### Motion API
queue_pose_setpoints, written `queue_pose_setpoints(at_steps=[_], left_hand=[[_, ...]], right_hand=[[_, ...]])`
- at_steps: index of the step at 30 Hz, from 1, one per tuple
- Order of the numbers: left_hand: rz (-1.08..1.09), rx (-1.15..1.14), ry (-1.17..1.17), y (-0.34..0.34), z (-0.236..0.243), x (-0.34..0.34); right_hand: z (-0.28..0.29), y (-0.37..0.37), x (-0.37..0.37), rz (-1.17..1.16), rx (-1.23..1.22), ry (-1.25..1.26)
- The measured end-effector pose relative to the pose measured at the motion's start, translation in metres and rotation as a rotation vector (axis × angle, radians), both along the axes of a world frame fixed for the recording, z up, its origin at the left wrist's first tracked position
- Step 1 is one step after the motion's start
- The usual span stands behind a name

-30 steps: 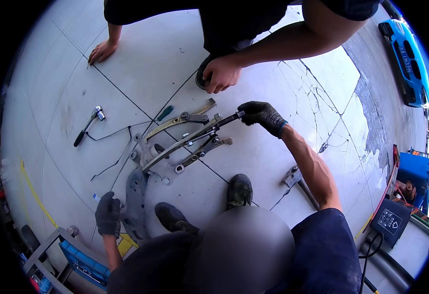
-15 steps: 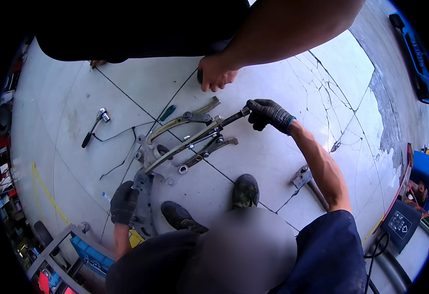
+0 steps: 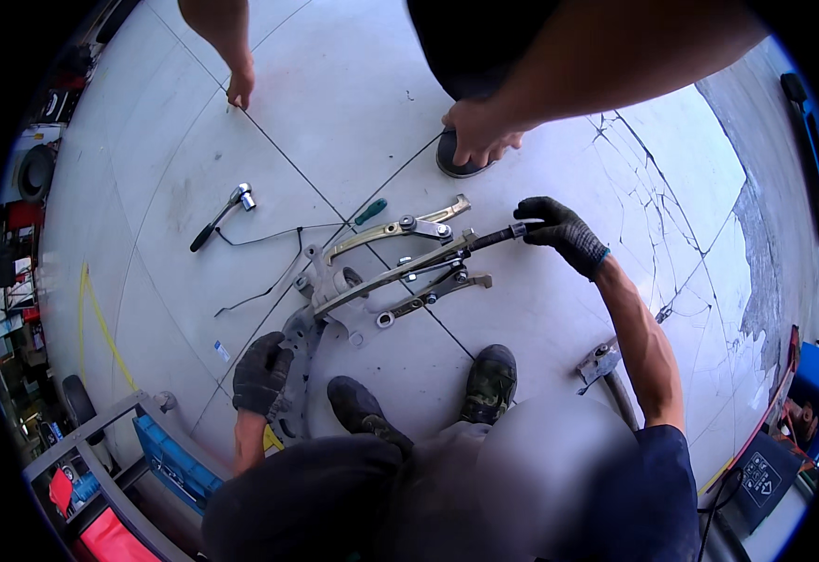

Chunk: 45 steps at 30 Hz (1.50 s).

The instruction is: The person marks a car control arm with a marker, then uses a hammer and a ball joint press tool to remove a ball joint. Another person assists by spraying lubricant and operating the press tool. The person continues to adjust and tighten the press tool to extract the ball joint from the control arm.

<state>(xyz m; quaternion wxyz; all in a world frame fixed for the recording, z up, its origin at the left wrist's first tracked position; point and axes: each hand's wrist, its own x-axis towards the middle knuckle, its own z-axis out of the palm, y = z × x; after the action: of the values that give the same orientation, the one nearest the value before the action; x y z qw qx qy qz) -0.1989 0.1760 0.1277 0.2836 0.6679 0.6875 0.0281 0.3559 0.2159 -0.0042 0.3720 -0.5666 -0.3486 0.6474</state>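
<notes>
A jaw puller (image 3: 386, 273) with brass-coloured arms and a black threaded screw (image 3: 494, 238) lies over a grey cast-metal car part (image 3: 308, 281) on the floor before my shoes. At the screw's outer end, my gloved right hand (image 3: 567, 236) has thumb and fingers closed around the tip. My gloved left hand (image 3: 261, 373) grips the near-left edge of the grey casting, its fingertips partly hidden. One gold jaw (image 3: 447, 212) points away to the right; another jaw (image 3: 470, 281) lies nearer my feet.
A ratchet with socket (image 3: 222, 217), a green-handled screwdriver (image 3: 370, 212) and a hammer (image 3: 606, 367) lie around the puller. Opposite me a co-worker's bare hand (image 3: 484, 131) is at a dark shoe; the other hand (image 3: 241, 86) touches the floor. A metal cart (image 3: 100, 421) stands at lower left.
My view has shifted, so the floor items appear farther right and lower. My right hand's fingers have loosened slightly at the screw end. The co-worker's far-left hand has come fully into view.
</notes>
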Motion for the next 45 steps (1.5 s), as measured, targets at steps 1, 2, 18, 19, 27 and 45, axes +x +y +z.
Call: queue_pose_setpoints(at_steps=[1,2,18,19,27,45], left_hand=[[0.025,-0.002,0.008,-0.006,-0.001,-0.006],[0.046,0.0,0.001,-0.009,-0.007,-0.011],[-0.273,0.214,-0.059,0.045,-0.065,-0.069],[-0.307,0.225,-0.099,0.07,-0.055,-0.065],[-0.761,-0.003,-0.303,0.23,-0.013,0.179],[-1.81,-0.338,-0.144,0.002,-0.046,0.524]], right_hand=[[0.005,0.002,-0.009,0.021,-0.135,0.029],[0.011,0.003,-0.016,0.037,-0.266,0.041],[-0.003,0.009,-0.016,-0.053,0.022,0.014],[0.007,0.013,-0.021,-0.054,-0.008,-0.075],[0.023,-0.201,-0.035,-0.142,-0.084,-0.651],[0.228,-0.506,-0.622,-0.9,-1.227,-0.25]])
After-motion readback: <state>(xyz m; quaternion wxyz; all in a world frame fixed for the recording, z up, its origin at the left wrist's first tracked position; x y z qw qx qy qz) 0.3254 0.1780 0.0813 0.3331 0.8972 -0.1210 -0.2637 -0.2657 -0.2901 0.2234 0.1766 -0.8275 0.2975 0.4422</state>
